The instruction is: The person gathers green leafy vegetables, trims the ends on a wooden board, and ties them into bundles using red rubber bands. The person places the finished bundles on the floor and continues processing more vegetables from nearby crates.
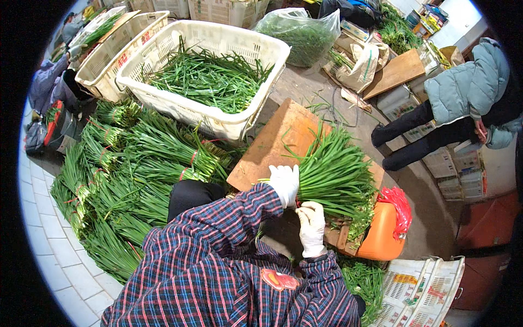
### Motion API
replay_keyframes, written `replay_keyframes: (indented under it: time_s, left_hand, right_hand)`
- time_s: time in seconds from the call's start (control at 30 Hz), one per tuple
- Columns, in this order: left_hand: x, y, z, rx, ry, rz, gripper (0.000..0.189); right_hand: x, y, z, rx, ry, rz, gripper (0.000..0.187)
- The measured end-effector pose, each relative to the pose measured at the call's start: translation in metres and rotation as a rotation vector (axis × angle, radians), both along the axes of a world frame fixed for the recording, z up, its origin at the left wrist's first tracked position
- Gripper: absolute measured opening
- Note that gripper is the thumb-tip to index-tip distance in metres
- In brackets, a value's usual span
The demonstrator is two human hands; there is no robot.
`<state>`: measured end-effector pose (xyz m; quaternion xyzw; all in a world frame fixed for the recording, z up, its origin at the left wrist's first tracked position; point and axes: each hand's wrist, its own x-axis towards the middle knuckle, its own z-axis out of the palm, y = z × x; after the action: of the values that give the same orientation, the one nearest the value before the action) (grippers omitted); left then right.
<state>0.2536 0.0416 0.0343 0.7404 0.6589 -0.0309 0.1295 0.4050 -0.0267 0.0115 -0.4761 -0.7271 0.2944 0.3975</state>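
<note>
My left hand [284, 184], in a white glove, grips a thick bundle of garlic chives [337, 173] near its gathered end. The bundle's long green leaves fan out to the right over a wooden board [278, 141]. Just below, my right hand [311, 229], also gloved, has its fingertips pinched together at the underside of the bundle. A short bit of red tie [298, 203] shows between the two hands, and the right fingertips close on it. The far side of the bundle's gathered end is hidden behind my left hand.
Tied chive bundles [163, 143] are heaped at left, beside a white plastic crate [204, 30] of loose chives. An orange plastic container [382, 233] with red ties [396, 210] stands right. A person in a padded jacket [466, 90] stands at far right; a white crate [421, 290] lies lower right.
</note>
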Motion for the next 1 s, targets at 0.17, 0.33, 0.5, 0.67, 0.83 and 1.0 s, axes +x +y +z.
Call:
replay_keyframes:
  time_s: [0.17,0.33,0.5,0.67,0.83,1.0]
  left_hand:
    - [0.011,-0.022,-0.024,0.098,-0.143,0.032,0.075]
    - [0.024,-0.034,-0.044,0.252,-0.119,0.084,0.068]
    - [0.028,-0.041,-0.039,0.222,-0.043,0.005,0.071]
    - [0.023,-0.039,-0.031,0.195,-0.066,0.014,0.076]
    - [0.022,-0.039,-0.029,0.099,-0.134,0.019,0.076]
    - [0.030,-0.043,-0.038,0.170,-0.108,-0.010,0.064]
  right_hand:
    - [0.001,-0.007,-0.011,-0.602,0.433,-0.008,0.012]
    - [0.002,-0.033,-0.028,-0.657,0.652,-0.015,0.024]
    - [-0.004,-0.009,-0.013,-0.639,0.787,-0.011,0.025]
    - [-0.015,-0.005,-0.005,-0.581,0.444,-0.031,0.019]
    - [-0.009,-0.031,-0.013,-0.534,0.401,-0.092,0.020]
    - [0.000,-0.004,0.012,-0.652,0.381,-0.193,0.021]
